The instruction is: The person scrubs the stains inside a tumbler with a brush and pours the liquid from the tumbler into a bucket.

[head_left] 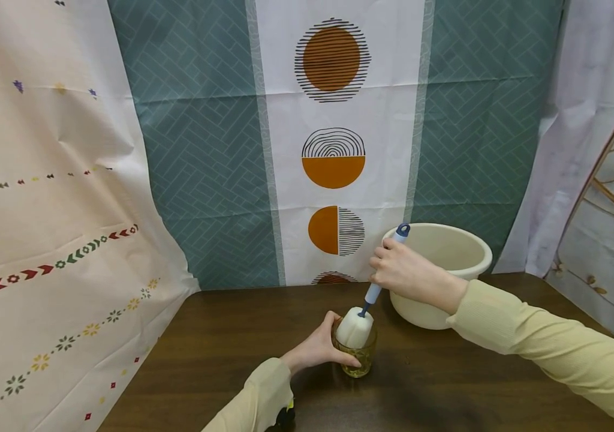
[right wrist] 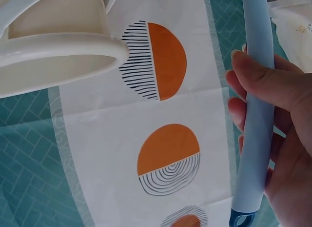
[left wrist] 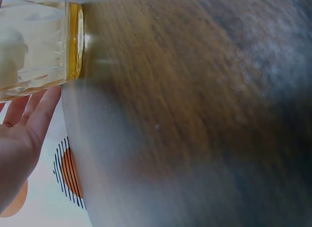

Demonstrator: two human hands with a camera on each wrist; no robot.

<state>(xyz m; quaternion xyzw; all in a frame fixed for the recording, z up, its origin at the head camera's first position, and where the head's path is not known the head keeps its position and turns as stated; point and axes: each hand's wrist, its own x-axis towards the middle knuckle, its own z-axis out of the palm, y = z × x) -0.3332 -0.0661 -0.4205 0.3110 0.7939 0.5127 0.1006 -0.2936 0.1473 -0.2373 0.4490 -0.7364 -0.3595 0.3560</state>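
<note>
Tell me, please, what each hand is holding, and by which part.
The right hand holds the sponge brush by its light-blue handle; the left hand grips the amber glass by its sides.

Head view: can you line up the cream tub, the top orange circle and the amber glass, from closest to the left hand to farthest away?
From the left hand:
1. Amber glass: in its grip.
2. Cream tub: behind the glass, to the right.
3. Top orange circle: high up at the back.
</note>
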